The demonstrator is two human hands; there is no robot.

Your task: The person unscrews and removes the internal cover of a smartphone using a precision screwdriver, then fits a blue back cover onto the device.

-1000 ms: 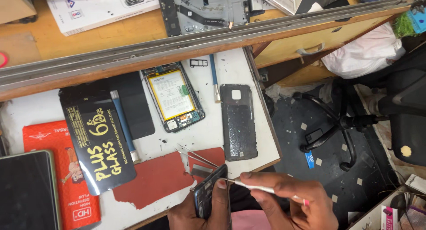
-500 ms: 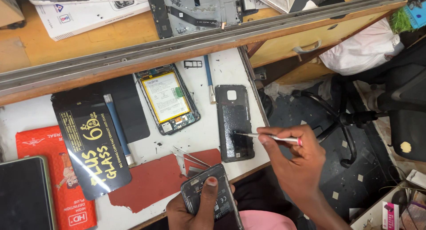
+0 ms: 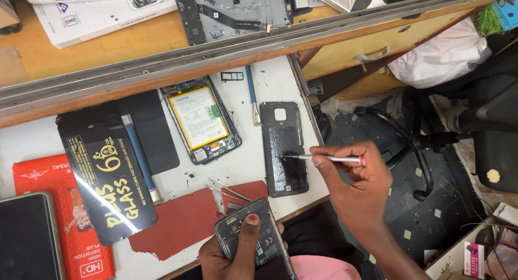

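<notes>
1. White and cluttered, the workbench (image 3: 32,142) runs under a wooden shelf edged with a metal rail (image 3: 162,64)
2. At the far left a dark tablet (image 3: 27,237) lies over a red packet (image 3: 81,231), with a black tempered-glass box (image 3: 105,183) beside them
3. A blue-handled tool (image 3: 139,156) rests along that box, next to a black sheet (image 3: 156,131)
4. Further along lies an opened phone with its battery showing (image 3: 200,119), and below it a torn red mat (image 3: 178,223) with thin tweezers (image 3: 229,191) at its edge
5. The left hand (image 3: 232,255) grips an opened phone body (image 3: 253,239) at the bench's near edge, thumb pressed across its middle
6. A second blue-handled tool (image 3: 252,93) lies just above a black back cover (image 3: 284,147), which rests flat near the bench's right edge
7. The right hand (image 3: 356,185) pinches a slim screwdriver (image 3: 324,159), its tip touching the back cover
8. Off the bench to the right stand a drawer (image 3: 372,48), a white bag (image 3: 437,58) and a black chair base (image 3: 421,145)
</notes>
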